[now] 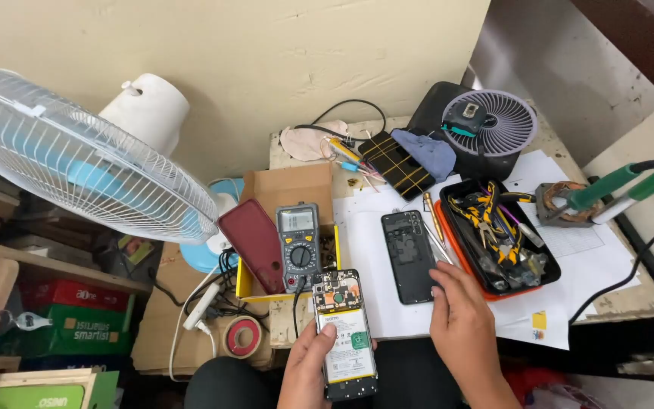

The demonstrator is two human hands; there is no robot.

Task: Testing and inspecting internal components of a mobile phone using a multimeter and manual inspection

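While its back cover is off, an opened phone (346,333) is held in the left hand (308,371) at the lower centre of the frame, its pale battery and dark circuit board at the top exposed. The right hand (459,314) is rested on the bench (615,299), fingers loosely curled and holding nothing, just beside the detached black back cover (407,256) and a tool tray (497,235).

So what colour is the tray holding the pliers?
Black tray with an orange rim, seen in the head view.
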